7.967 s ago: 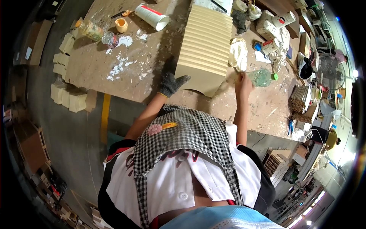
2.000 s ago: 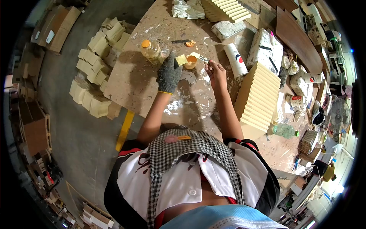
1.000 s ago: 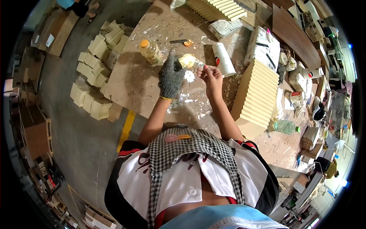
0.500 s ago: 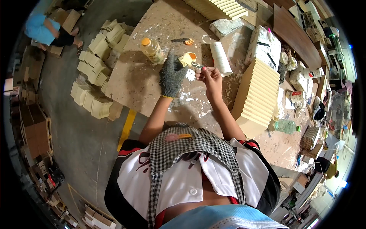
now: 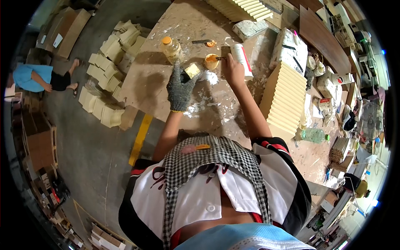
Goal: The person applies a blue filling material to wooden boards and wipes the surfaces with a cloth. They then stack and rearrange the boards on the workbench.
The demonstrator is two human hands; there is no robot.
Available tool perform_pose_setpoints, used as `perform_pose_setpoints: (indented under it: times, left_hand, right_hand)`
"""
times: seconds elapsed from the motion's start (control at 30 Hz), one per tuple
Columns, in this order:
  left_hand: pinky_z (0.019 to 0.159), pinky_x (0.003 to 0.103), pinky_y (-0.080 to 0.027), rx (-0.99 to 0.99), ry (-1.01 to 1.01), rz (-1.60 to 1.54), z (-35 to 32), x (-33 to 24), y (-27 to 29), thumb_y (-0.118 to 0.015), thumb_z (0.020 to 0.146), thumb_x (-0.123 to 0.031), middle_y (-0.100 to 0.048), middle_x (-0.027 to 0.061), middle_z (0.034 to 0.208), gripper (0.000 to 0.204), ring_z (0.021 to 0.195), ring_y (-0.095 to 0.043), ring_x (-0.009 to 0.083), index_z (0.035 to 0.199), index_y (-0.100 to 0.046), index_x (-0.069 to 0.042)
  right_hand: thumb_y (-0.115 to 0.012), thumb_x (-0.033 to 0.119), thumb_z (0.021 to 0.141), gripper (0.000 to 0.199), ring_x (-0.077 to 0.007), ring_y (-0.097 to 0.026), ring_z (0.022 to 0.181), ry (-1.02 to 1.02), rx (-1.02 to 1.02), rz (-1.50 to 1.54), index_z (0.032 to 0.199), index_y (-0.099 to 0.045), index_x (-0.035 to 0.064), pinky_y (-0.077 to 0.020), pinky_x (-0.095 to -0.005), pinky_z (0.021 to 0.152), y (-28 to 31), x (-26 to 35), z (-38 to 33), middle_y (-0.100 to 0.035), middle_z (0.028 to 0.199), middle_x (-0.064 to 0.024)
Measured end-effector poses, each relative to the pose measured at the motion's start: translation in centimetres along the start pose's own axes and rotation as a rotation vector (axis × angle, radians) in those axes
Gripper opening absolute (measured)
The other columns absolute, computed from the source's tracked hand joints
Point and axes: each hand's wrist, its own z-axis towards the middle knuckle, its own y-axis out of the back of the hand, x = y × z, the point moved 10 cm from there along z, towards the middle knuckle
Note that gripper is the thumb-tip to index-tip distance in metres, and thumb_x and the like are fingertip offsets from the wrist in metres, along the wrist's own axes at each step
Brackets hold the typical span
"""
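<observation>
Stained bench (image 5: 143, 79), your left hand (image 5: 180, 89) gripping block (image 5: 192, 70) toward left edge, right hand (image 5: 234, 71) pinching tool (image 5: 222, 58) at cup (image 5: 211, 63)

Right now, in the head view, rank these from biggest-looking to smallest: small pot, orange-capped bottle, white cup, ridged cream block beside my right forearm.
1. Ridged cream block
2. White cup and orange-capped bottle: too alike to rank, the cup partly hidden
3. Small pot

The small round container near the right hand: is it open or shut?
Open: the small round container has no lid on, and orange shows inside.
</observation>
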Motion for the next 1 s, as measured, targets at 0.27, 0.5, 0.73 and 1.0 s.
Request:
perform_pose_setpoints:
  times: [0.27, 0.5, 0.73, 1.0]
  left_hand:
    - [0.097, 0.034, -0.050, 0.102, 0.000, -0.261, -4.0, -0.4, -0.8, -0.079, 0.083, -0.018, -0.062, 0.0172, 0.132, 0.080, 0.116, -0.062, 0.0232, 0.150, -0.038, 0.000]
    - [0.091, 0.030, -0.054, 0.547, 0.218, -0.545, -12.1, -3.4, -8.7, -0.077, 0.085, -0.005, -0.062, 0.0123, 0.128, 0.078, 0.111, -0.062, 0.0182, 0.150, -0.034, 0.000]
    - [0.107, 0.036, -0.045, 0.948, 0.052, -0.452, -18.6, -7.2, -17.4, -0.079, 0.084, -0.010, -0.050, 0.0145, 0.143, 0.091, 0.126, -0.054, 0.0229, 0.155, -0.024, -0.002]
    - [0.121, 0.043, -0.022, 0.974, -0.024, -0.038, -23.6, -1.7, -26.1, -0.084, 0.079, -0.041, -0.014, 0.0238, 0.163, 0.122, 0.150, -0.017, 0.0336, 0.158, -0.001, 0.000]
  right_hand:
    - [-0.067, 0.012, 0.094, 0.034, -0.0204, -0.070, 0.090, -0.353, 0.390, 0.817, 0.125, -0.062, 0.0019, -0.0561, -0.0330, 0.079, -0.3, -1.2, -7.4, -0.072, 0.102, -0.0102]
    - [-0.061, 0.004, 0.097, 0.057, -0.0127, -0.065, 0.093, -0.844, 0.376, 1.950, 0.150, -0.042, 0.0105, -0.0558, -0.0261, 0.086, 3.9, 4.1, -21.1, -0.066, 0.112, -0.0031]
    - [-0.067, 0.004, 0.093, 0.047, -0.0138, -0.064, 0.096, -0.793, -0.035, 1.832, 0.137, -0.052, 0.0066, -0.0550, -0.0280, 0.087, 11.8, -3.4, -27.0, -0.064, 0.120, -0.0076]
    - [-0.066, 0.020, 0.098, 0.033, -0.0122, -0.066, 0.087, -0.811, -0.456, 1.292, 0.123, -0.061, -0.0016, -0.0550, -0.0271, 0.080, 27.7, -20.8, -29.5, -0.068, 0.098, -0.0058]
